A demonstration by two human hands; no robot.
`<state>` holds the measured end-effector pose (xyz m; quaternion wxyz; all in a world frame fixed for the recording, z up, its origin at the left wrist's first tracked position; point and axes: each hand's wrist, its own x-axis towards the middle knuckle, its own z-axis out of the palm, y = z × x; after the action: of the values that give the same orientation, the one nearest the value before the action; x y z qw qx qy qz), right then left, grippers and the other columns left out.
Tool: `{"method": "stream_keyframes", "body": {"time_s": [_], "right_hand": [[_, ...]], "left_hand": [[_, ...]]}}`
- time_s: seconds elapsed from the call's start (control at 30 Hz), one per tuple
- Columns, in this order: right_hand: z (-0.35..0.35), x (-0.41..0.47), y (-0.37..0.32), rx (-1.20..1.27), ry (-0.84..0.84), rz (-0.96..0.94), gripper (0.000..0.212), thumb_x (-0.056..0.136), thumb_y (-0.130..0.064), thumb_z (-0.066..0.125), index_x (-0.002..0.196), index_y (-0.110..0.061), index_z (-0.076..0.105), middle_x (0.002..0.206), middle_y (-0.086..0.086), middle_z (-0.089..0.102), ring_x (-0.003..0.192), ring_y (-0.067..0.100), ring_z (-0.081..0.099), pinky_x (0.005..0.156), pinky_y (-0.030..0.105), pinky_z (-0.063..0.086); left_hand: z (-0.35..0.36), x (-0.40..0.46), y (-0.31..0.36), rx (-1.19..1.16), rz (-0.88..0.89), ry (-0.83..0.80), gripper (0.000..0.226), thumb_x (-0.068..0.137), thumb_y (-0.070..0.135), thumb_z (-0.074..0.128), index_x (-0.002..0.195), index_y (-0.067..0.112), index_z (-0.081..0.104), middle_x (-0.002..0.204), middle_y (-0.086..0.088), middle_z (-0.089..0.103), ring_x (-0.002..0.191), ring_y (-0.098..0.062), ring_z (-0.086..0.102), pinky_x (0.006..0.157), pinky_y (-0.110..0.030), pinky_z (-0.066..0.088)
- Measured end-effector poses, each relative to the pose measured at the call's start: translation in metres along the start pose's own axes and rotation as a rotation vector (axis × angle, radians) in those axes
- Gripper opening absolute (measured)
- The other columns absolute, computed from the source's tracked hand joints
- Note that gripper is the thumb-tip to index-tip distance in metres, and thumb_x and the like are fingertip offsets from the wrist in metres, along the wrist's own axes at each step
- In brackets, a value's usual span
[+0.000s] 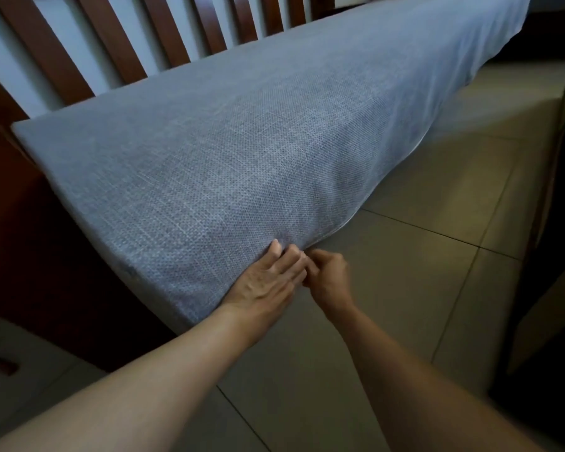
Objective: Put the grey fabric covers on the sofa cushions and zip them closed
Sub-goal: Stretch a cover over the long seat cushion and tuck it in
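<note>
A long sofa cushion in a grey woven fabric cover [242, 132] lies on the wooden sofa, its front side facing me. My left hand [271, 282] lies flat with straight fingers against the cover's lower front edge. Right beside it, my right hand [327, 275] has its fingers curled and pinches something small at the seam along the bottom edge [346, 223]. What it pinches is hidden by the fingers. A thin pale line runs along that bottom seam to the right.
Dark wooden slats of the sofa back [118, 37] rise behind the cushion, and a wooden arm panel [17, 223] stands at the left. Beige floor tiles [421, 272] spread below and to the right. A dark piece of furniture [555, 321] stands at the right edge.
</note>
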<state>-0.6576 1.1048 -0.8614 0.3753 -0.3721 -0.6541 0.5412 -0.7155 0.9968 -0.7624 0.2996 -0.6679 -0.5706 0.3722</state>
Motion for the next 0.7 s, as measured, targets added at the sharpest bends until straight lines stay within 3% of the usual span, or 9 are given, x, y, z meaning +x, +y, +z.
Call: {"method": "stream_keyframes", "body": {"time_s": [0.07, 0.17, 0.33, 0.4, 0.5, 0.6, 0.7], "right_hand": [[0.001, -0.003, 0.007, -0.137, 0.062, -0.116, 0.04, 0.089, -0.023, 0.049, 0.051, -0.014, 0.052, 0.048, -0.001, 0.057, 0.045, 0.01, 0.051, 0.051, 0.028, 0.042], [-0.01, 0.02, 0.023, -0.281, 0.172, -0.146, 0.049, 0.081, -0.043, 0.032, 0.066, -0.009, 0.063, 0.065, 0.014, 0.066, 0.059, 0.032, 0.062, 0.059, 0.039, 0.05], [-0.058, 0.09, 0.017, -0.294, 0.308, 0.076, 0.023, 0.088, -0.025, 0.055, 0.071, -0.016, 0.069, 0.072, 0.014, 0.069, 0.072, 0.036, 0.066, 0.07, 0.047, 0.056], [-0.072, 0.114, 0.015, -0.345, 0.36, 0.147, 0.02, 0.089, -0.025, 0.058, 0.079, -0.014, 0.071, 0.08, 0.015, 0.07, 0.078, 0.035, 0.067, 0.075, 0.047, 0.056], [-0.078, 0.145, 0.011, -0.371, 0.432, 0.277, 0.02, 0.089, -0.03, 0.059, 0.092, -0.016, 0.073, 0.091, 0.013, 0.071, 0.085, 0.031, 0.068, 0.081, 0.045, 0.056], [-0.071, 0.161, 0.008, -0.348, 0.444, 0.307, 0.022, 0.088, -0.028, 0.057, 0.089, -0.014, 0.073, 0.091, 0.016, 0.071, 0.084, 0.032, 0.068, 0.081, 0.044, 0.056], [-0.062, 0.156, 0.011, -0.316, 0.397, 0.243, 0.022, 0.09, -0.024, 0.054, 0.091, -0.01, 0.071, 0.091, 0.018, 0.07, 0.086, 0.034, 0.068, 0.082, 0.046, 0.055]], "left_hand": [[0.005, 0.005, 0.0, -0.094, -0.002, 0.165, 0.041, 0.076, 0.037, 0.05, 0.103, 0.016, 0.073, 0.111, 0.0, 0.066, 0.107, -0.026, 0.032, 0.099, -0.041, 0.021], [0.012, 0.013, -0.002, -0.207, -0.014, 0.309, 0.05, 0.076, 0.018, 0.027, 0.084, 0.006, 0.075, 0.091, -0.009, 0.069, 0.096, -0.025, 0.04, 0.093, -0.037, 0.029], [0.021, 0.011, -0.003, -0.211, -0.041, 0.412, 0.053, 0.081, 0.01, 0.022, 0.078, 0.004, 0.074, 0.087, -0.009, 0.069, 0.094, -0.026, 0.041, 0.092, -0.037, 0.029], [0.024, 0.008, -0.007, -0.191, -0.044, 0.45, 0.071, 0.093, 0.003, 0.006, 0.078, 0.006, 0.075, 0.086, -0.008, 0.069, 0.093, -0.025, 0.041, 0.092, -0.037, 0.03], [0.035, 0.003, -0.014, -0.162, -0.018, 0.419, 0.088, 0.092, 0.002, -0.012, 0.083, 0.009, 0.075, 0.092, -0.008, 0.066, 0.094, -0.026, 0.042, 0.094, -0.037, 0.029], [0.046, 0.002, -0.016, -0.147, -0.012, 0.39, 0.081, 0.094, 0.002, -0.005, 0.086, 0.009, 0.075, 0.101, -0.014, 0.046, 0.095, -0.026, 0.042, 0.094, -0.036, 0.029], [0.052, 0.007, -0.014, -0.197, -0.042, 0.45, 0.058, 0.094, 0.013, 0.015, 0.09, 0.002, 0.073, 0.102, -0.018, 0.058, 0.097, -0.022, 0.042, 0.098, -0.036, 0.023]]}}
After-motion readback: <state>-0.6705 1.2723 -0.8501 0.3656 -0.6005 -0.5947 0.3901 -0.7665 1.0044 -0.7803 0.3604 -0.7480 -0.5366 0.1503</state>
